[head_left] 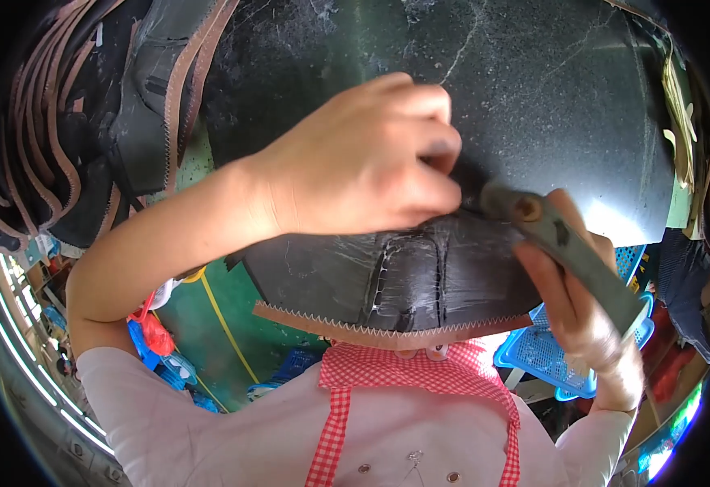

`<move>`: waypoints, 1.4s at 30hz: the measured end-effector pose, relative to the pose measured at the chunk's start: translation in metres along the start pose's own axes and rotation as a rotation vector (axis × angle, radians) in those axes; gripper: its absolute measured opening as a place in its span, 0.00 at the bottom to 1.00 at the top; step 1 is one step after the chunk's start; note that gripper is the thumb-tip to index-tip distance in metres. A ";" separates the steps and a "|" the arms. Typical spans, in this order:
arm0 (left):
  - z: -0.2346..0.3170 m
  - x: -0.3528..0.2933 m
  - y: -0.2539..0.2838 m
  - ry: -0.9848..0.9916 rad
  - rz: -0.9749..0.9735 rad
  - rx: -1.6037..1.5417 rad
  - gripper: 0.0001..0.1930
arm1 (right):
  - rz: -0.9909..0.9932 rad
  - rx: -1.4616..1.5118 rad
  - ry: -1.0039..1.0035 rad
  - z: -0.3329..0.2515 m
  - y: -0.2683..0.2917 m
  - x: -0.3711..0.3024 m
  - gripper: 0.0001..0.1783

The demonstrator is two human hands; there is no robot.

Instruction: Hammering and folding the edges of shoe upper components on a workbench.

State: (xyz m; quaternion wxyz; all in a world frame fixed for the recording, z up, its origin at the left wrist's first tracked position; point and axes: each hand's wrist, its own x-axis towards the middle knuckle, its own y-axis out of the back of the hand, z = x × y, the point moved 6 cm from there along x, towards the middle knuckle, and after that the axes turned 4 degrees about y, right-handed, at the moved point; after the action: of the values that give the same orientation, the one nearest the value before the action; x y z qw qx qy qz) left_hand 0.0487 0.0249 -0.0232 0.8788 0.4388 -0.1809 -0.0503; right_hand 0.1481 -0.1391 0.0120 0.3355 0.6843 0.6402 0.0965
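Observation:
A black leather piece with a brown zigzag-stitched edge lies across the near edge of the dark work surface. Two stitched seams run down its middle. My left hand is closed over its far side, fingers curled in and seemingly pinching a fold; the fingertips are hidden. To the right, my right hand grips a hammer. The hammer's grey metal head is blurred, its round face close to the leather beside my left fingers. The wooden handle end shows in the head, while the rest of the handle is hidden.
Several black leather pieces with brown stitched edges hang in a pile at the left. Blue plastic baskets stand below at the right. Pale yellowish strips lie by the right edge. A red bag sits low at the left.

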 end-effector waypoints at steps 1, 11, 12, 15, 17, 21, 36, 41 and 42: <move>0.006 -0.004 -0.001 -0.061 0.001 0.101 0.11 | -0.044 0.026 -0.044 0.002 -0.006 0.001 0.12; 0.027 -0.018 -0.002 0.065 0.052 0.213 0.13 | -0.077 -0.088 0.046 -0.009 -0.017 0.008 0.08; 0.021 -0.021 0.002 0.141 0.088 0.175 0.14 | -0.180 -0.098 -0.007 -0.005 -0.024 0.007 0.09; 0.006 -0.032 0.008 0.386 0.159 0.128 0.15 | -0.115 -0.111 0.143 -0.012 -0.021 0.009 0.12; 0.008 -0.036 0.004 0.337 0.164 -0.069 0.15 | -0.010 -0.133 0.198 -0.016 -0.012 0.009 0.12; 0.016 -0.040 -0.005 0.314 0.165 0.003 0.12 | 0.144 0.048 0.013 -0.008 0.003 0.008 0.11; 0.010 -0.045 0.006 0.308 0.211 -0.027 0.12 | 0.033 0.073 0.012 -0.021 -0.014 0.023 0.12; 0.024 -0.044 0.002 0.150 0.130 0.115 0.10 | -0.222 -0.156 0.054 -0.025 -0.029 0.021 0.13; 0.018 -0.046 0.005 0.206 0.132 0.064 0.08 | -0.205 -0.131 -0.008 -0.021 -0.027 0.022 0.13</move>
State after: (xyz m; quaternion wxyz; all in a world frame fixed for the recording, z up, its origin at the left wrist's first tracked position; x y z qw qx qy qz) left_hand -0.0004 0.0254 -0.0222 0.8795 0.4568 -0.1196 0.0589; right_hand 0.1175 -0.1123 0.0056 0.3900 0.5921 0.6980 0.1007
